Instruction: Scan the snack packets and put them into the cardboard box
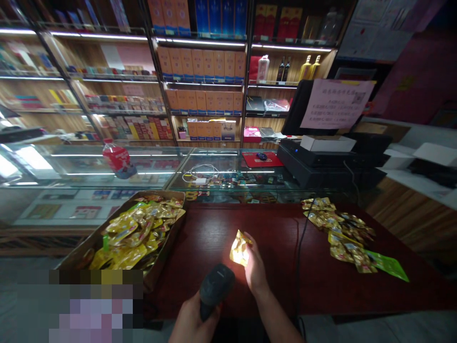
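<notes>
A dark handheld barcode scanner [216, 284] is gripped by its handle in my left hand [194, 318]. Its head points at a small gold foil packet [239, 248], which is brightly lit. My right hand [255, 264] pinches that packet by its right side, a little above the dark red table [214, 224]. To the left, a cardboard box [162, 259] holds a heap of similar gold and yellow packets [137, 228]. Several more gold packets [344, 238] lie loose at the right of the table, beside a flat green packet [389, 266].
Behind the table stands a glass display counter [157, 159] with a red-labelled bottle [119, 159], a white cable [200, 180] and a mouse on a red mat [259, 161]. A monitor [298, 107] and black cash register [303, 166] are at right. A black cord [302, 243] crosses the table.
</notes>
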`<action>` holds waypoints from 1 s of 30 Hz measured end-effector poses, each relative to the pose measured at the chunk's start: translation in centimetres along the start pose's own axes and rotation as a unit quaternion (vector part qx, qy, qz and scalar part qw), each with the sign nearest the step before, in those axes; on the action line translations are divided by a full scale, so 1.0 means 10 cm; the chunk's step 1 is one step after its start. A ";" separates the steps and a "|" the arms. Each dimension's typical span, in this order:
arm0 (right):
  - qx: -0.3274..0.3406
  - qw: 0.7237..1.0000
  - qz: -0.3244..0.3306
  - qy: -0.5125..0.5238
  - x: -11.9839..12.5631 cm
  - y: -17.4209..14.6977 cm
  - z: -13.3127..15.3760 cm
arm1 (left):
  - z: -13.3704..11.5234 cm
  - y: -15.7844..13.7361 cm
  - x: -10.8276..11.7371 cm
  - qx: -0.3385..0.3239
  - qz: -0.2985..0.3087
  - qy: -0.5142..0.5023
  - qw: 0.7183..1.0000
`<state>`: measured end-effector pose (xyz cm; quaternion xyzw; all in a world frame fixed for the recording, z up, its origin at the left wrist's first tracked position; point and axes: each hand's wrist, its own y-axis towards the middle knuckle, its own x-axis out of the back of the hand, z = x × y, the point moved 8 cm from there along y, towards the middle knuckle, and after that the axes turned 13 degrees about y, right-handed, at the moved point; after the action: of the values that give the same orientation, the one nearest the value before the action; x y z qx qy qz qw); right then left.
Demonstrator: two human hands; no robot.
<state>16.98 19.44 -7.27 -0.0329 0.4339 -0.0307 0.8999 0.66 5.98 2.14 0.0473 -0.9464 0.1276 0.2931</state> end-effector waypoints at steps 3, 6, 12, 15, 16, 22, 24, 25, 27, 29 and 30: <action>0.005 1.000 -0.001 -0.002 0.00 0.00 0.01 | 0.00 -0.01 0.00 0.000 0.000 -0.004 1.000; 0.007 1.000 -0.001 0.001 -0.02 -0.01 0.02 | 0.00 -0.02 0.00 0.004 0.006 -0.011 1.000; 0.013 0.998 -0.036 -0.050 0.09 -0.03 0.03 | -0.08 -0.05 0.02 0.000 0.017 -0.010 1.000; 0.019 0.997 -0.032 -0.067 0.09 -0.04 0.06 | -0.10 -0.08 0.04 0.006 0.014 -0.025 1.000; 0.021 0.997 -0.030 -0.070 0.08 -0.05 0.07 | -0.10 -0.08 0.04 0.007 0.012 -0.028 1.000; 0.002 0.993 -0.055 -0.102 0.14 -0.04 0.10 | 0.26 0.03 -0.10 0.019 -0.002 -0.070 0.997; -0.017 0.991 -0.061 -0.115 0.09 0.02 0.09 | 0.49 0.12 -0.19 0.049 -0.011 -0.113 0.992; -0.023 0.990 -0.058 -0.125 0.02 0.07 0.10 | 0.60 0.17 -0.24 0.067 -0.012 -0.132 0.989; -0.022 0.988 -0.034 -0.152 -0.27 0.23 0.11 | 0.77 0.25 -0.31 0.097 -0.010 -0.164 0.982; 0.003 0.982 0.010 -0.191 -0.73 0.45 0.11 | 0.84 0.30 -0.35 0.113 -0.006 -0.187 0.976; 0.020 0.977 0.035 -0.211 -1.02 0.57 0.09 | 0.85 0.32 -0.36 0.115 -0.003 -0.196 0.974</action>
<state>11.49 26.02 0.68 -0.0056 0.2342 -0.0003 0.9722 -1.54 6.81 -7.33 0.1080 -0.9641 0.2230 0.0953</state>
